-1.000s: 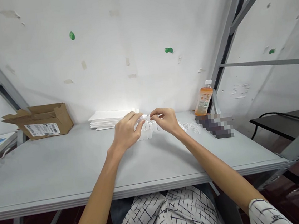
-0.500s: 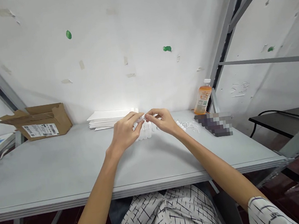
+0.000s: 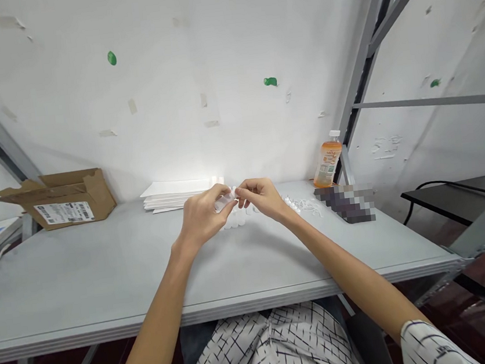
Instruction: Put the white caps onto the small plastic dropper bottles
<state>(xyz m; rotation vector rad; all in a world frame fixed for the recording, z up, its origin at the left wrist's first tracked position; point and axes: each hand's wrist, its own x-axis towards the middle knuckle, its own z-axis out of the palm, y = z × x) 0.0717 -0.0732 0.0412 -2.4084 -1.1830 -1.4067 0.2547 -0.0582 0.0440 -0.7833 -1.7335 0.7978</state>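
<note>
Your left hand holds a small, smooth, translucent plastic bottle between thumb and fingers, tilted with its narrow end toward your right hand. Your right thumb and forefinger pinch at that narrow end, so the bottle lies between both hands, above the flat grey tabletop. Just below it stand rounded white bottles, partly hidden by your fingers. Thin, stringy white pieces lie loosely beyond your right wrist.

I'm watching a cardboard box sit by the table's back left corner, orange bottle near its back right.
</note>
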